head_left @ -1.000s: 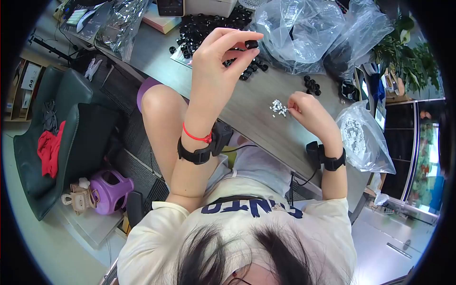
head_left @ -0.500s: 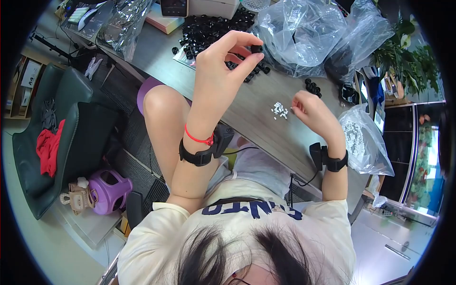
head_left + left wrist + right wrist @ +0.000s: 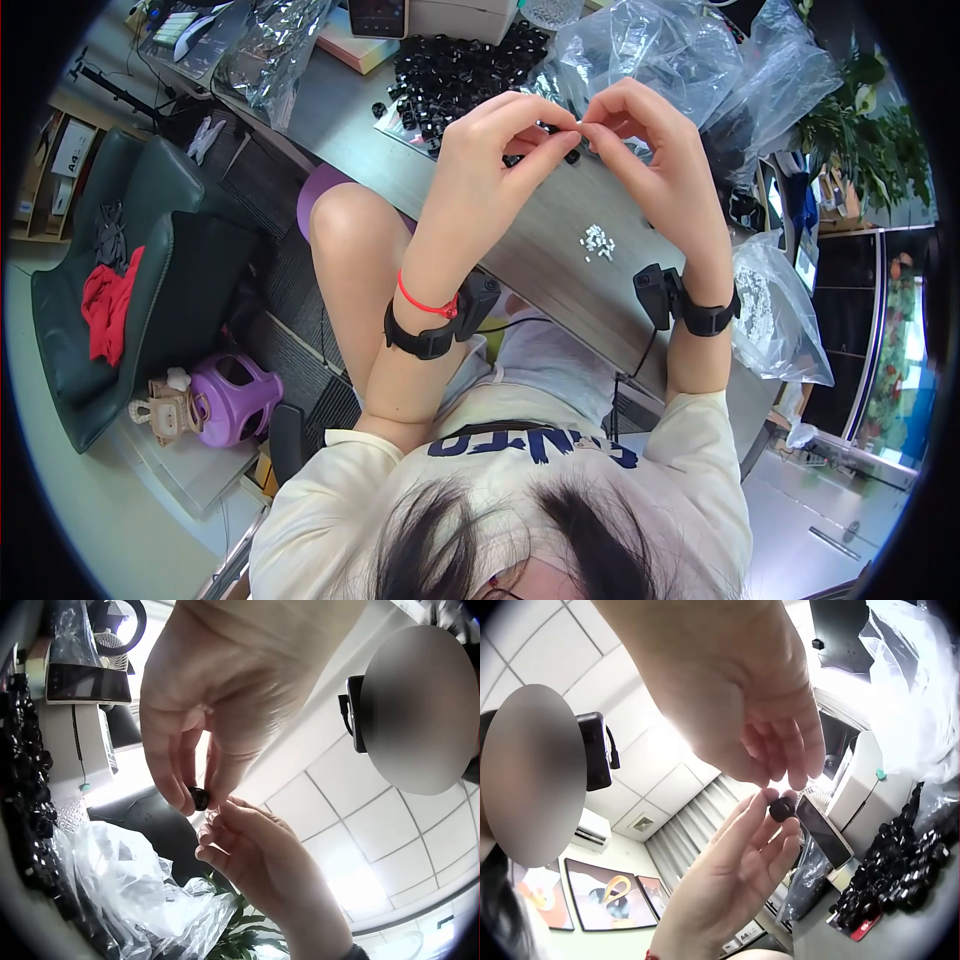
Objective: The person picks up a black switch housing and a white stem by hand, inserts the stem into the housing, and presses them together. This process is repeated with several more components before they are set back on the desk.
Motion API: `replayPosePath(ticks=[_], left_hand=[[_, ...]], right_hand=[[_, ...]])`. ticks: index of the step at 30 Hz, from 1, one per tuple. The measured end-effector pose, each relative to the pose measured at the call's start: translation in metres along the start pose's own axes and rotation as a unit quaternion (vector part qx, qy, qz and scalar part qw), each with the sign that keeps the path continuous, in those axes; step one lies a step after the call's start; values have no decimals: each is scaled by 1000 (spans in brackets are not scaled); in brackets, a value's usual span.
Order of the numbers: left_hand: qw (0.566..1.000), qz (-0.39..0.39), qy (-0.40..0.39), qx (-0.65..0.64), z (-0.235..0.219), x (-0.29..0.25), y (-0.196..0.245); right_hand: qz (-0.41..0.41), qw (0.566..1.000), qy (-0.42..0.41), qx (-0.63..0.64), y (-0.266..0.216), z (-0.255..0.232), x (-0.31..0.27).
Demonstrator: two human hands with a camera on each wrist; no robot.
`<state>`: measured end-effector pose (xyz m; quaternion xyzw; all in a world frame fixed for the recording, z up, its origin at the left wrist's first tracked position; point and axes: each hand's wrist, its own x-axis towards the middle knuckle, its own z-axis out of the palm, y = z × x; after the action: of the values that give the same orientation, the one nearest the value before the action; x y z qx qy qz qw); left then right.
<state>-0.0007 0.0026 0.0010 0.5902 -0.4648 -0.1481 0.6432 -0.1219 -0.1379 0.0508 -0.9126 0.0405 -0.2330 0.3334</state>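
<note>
Held in the air above the desk (image 3: 520, 235), the black cap (image 3: 199, 798) could slip and drop if either pinch loosens. The left hand (image 3: 495, 150) pinches the cap between thumb and fingertips. The right hand (image 3: 650, 150), fingers curled, meets it, pinching something too small to make out.

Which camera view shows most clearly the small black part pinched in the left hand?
The right wrist view: the small black part stands clear between the left hand fingertips. The left wrist view shows it darker and partly covered; the head view hides it behind the fingers.
</note>
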Motion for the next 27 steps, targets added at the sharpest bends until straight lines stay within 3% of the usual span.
replayPosePath(ticks=[11, 27], left_hand=[[999, 13, 13, 39, 8, 0, -5], [992, 62, 20, 112, 5, -1, -5]], right_hand=[[15, 1000, -12, -10, 1, 2, -6], [-25, 996, 25, -86, -2, 10, -9]])
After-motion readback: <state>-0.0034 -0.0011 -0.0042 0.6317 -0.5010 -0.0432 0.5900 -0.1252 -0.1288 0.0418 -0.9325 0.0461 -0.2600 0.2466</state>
